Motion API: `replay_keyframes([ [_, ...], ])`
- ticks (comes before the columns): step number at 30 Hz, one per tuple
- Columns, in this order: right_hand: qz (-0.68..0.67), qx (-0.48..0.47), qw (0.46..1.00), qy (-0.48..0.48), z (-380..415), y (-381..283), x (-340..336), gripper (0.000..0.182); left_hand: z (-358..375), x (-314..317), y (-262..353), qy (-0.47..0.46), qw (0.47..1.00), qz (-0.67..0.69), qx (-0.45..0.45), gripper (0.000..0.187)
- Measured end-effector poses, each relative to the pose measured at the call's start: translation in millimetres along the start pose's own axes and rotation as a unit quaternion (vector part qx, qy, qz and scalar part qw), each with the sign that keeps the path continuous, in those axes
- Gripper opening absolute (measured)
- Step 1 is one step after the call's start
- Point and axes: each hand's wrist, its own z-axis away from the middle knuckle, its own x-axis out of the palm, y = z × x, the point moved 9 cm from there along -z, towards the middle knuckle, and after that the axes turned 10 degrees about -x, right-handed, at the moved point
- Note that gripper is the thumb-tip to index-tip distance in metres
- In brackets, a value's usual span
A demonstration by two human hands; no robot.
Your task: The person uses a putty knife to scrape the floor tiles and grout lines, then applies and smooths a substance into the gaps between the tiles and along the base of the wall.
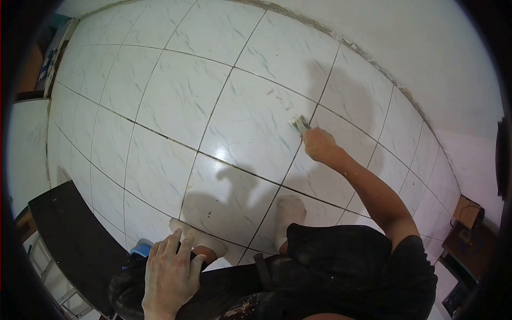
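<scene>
My right hand point(321, 145) is closed around the handle of a small putty knife point(300, 123), held low over the white floor tiles. Whitish paste clings to the blade end, close to a dark joint between tiles. Pale smears point(278, 97) mark the tile just beyond it. My left hand point(173, 269), coated in pale dust, is over my bent left knee with its fingers stretched out and nothing in it. Below me, my feet in light socks point(291, 210) stand on the tiles.
A white wall point(416, 48) with a rough bottom edge curves along the far and right side. To the left stands a dark bench-like board point(66, 240), with a metal ladder point(58, 282) behind it. A blue object point(141, 248) lies near my left leg. Boxes point(466, 234) sit at right.
</scene>
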Motion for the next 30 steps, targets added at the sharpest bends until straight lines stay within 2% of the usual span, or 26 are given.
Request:
replay_keyframes([
  [2, 0.013, -0.007, 1.0, -0.009, 12.4, 1.9, 5.3, 0.02, 0.8, -3.9, 0.3, 0.004, 1.0, 0.017, -0.002, 0.049],
  [6, 0.021, -0.019, 1.0, 0.002, -20.9, 3.4, 8.5, 0.02, -1.2, -2.8, 1.7, 0.012, 1.0, 0.002, 0.004, 0.046],
  [8, -0.001, -0.035, 0.998, 0.05, -37.6, -1.6, -3.6, 0.02, -2.1, 4.1, 1.3, -0.011, 1.0, 0.006, -0.007, 0.049],
  [12, -0.002, -0.033, 0.999, 0.042, -2.4, 1.6, 0.8, 0.023, 0.9, 0.8, -0.5, -0.008, 1.0, 0.003, -0.006, 0.049],
  [15, 0.025, -0.011, 1.0, -0.01, 17.2, 11.9, 17.8, 0.023, 0.9, -2.3, -0.9, 0.004, 1.0, 0.011, -0.007, 0.049],
  [20, -0.012, -0.024, 0.997, 0.073, -26.3, 12.3, 7.4, 0.029, 0.5, 3.8, -0.7, -0.016, 1.0, 0.005, -0.011, 0.049],
  [23, -0.009, -0.021, 0.999, 0.028, -16.8, 4.8, 8.9, 0.029, 2.1, 1.8, -0.7, -0.004, 1.0, 0.006, -0.005, 0.05],
  [26, -0.003, -0.014, 0.999, 0.033, 8.1, 6.4, 19.0, 0.027, 4.3, -2.5, -1.0, 0.003, 1.0, -0.004, -0.01, 0.05],
  [30, 0.002, -0.005, 0.999, 0.044, -5.3, 11.0, 22.4, 0.027, 3.5, 0.2, 4.4, -0.003, 1.0, 0.014, -0.001, 0.05],
])
